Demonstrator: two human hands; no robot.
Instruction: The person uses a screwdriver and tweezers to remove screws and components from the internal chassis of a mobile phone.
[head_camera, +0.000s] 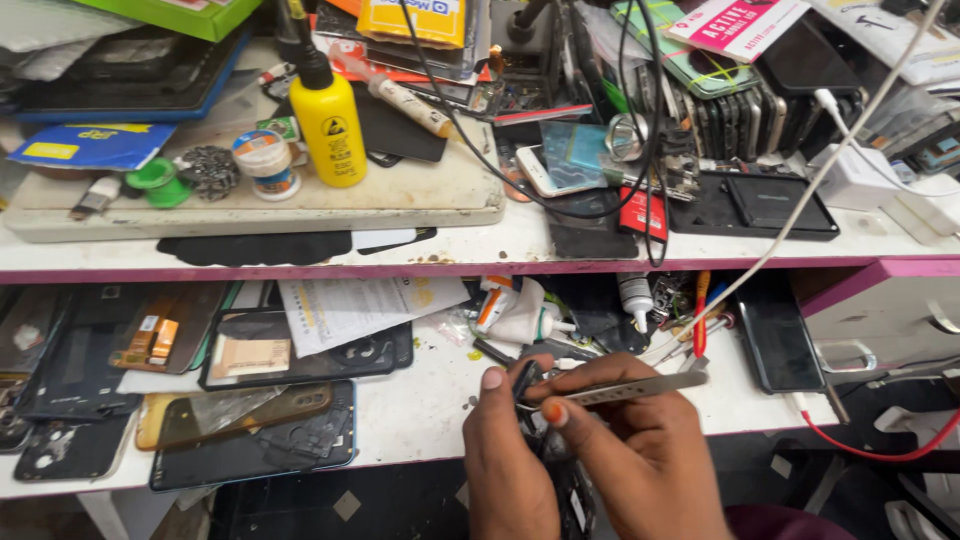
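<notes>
My left hand (505, 455) grips a small dark device part (527, 380) near the front edge of the lower white shelf (420, 410); most of the part is hidden between my hands. My right hand (640, 450) pinches metal tweezers (640, 388), whose tips lie against the dark part and whose back end points right. Both hands are close together and touching around the part.
Opened phones and back covers (250, 430) lie on the lower shelf's left. A yellow squeeze bottle (330, 125) stands on a white board above. Glue bottles (520, 320), a dark phone (775, 340), cables, and a white drawer (880, 315) crowd the right.
</notes>
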